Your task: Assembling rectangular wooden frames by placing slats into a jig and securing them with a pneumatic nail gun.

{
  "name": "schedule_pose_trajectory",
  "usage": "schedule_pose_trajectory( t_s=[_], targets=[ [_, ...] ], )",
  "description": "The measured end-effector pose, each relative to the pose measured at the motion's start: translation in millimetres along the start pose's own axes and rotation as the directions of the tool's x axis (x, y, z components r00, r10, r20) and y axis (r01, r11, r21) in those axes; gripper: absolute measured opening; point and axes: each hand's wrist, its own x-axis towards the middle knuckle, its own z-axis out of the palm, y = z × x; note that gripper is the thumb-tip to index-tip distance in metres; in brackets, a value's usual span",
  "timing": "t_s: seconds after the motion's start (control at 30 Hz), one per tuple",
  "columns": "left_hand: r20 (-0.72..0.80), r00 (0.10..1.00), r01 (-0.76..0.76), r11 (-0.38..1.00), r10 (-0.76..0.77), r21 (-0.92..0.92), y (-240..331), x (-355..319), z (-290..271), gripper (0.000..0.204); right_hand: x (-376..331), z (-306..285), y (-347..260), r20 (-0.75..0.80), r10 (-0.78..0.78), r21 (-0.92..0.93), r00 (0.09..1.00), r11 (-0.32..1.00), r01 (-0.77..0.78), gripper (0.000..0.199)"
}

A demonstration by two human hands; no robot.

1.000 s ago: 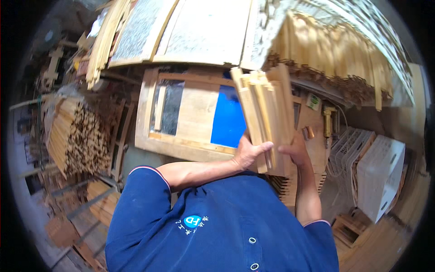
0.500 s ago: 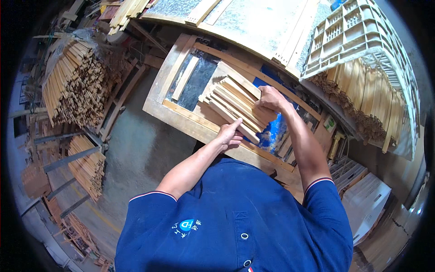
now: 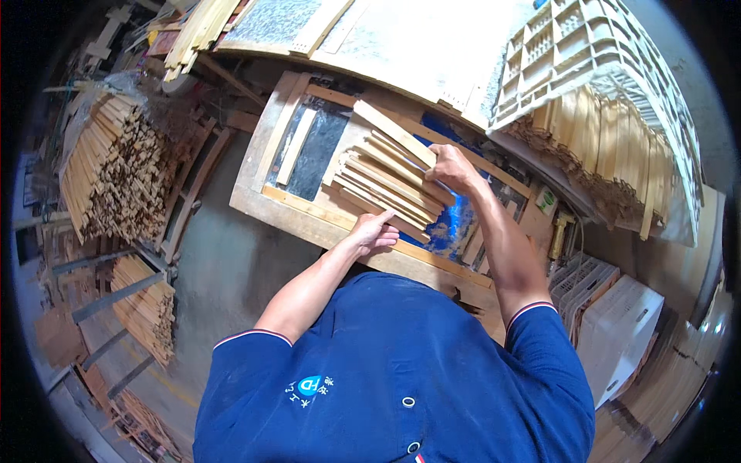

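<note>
Several short pale wooden slats (image 3: 386,179) lie fanned side by side on a wooden frame bench (image 3: 305,220). My right hand (image 3: 451,167) grips the far right ends of the upper slats. At the near ends, my left hand (image 3: 373,231) rests against the slats with its fingers curled and the forefinger pointing along them. A blue panel (image 3: 448,224) shows under the slats by my right wrist.
A single slat (image 3: 296,147) lies on a dark panel at the bench's left. Stacks of wooden sticks (image 3: 108,174) stand on racks to the left. Pale plastic crates (image 3: 587,54) top a pile of slats at the upper right. White boxes (image 3: 617,332) sit at the right.
One second ago both hands held the slat bundle upright at the right. It has since been swung left and laid down flat on the bench, and the slats have fanned out.
</note>
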Motion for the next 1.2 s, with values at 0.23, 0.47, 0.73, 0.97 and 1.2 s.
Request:
schedule_pose_trajectory(
  t_s=[0.23, 0.47, 0.73, 0.97, 1.2],
  targets=[
    [0.05, 0.998, -0.035, 0.997, 0.038, -0.068, -9.0, 10.4, -1.5, 0.047, -25.6, -1.9, 4.5, -0.08, 0.104, 0.118, 0.991, 0.988, -0.095, 0.042],
    [-0.015, 0.998, -0.053, 0.998, 0.053, -0.042, -11.3, 1.6, -10.3, 0.032, -121.9, -25.5, 7.5, -0.12, 0.056, 0.322, 0.991, 0.947, -0.014, 0.05],
    [-0.01, 0.979, -0.205, 0.977, 0.205, -0.053, -24.7, -5.9, -19.2, 0.024, -244.5, -78.5, 56.0, -0.593, 0.285, 0.486, 0.753, 0.873, 0.052, 0.05],
    [-0.082, 0.965, -0.25, 0.968, 0.249, 0.002, -24.6, -20.3, -8.2, 0.023, -186.5, -222.7, 38.3, -0.854, 0.202, -0.097, 0.479, 0.844, -0.528, 0.081],
    [-0.291, 0.792, -0.527, 0.842, 0.537, 0.117, -33.2, -33.7, -45.3, 0.016, -156.3, -85.3, 35.2, -0.849, -0.182, -0.177, 0.496, 0.983, 0.057, 0.028]
  ],
)
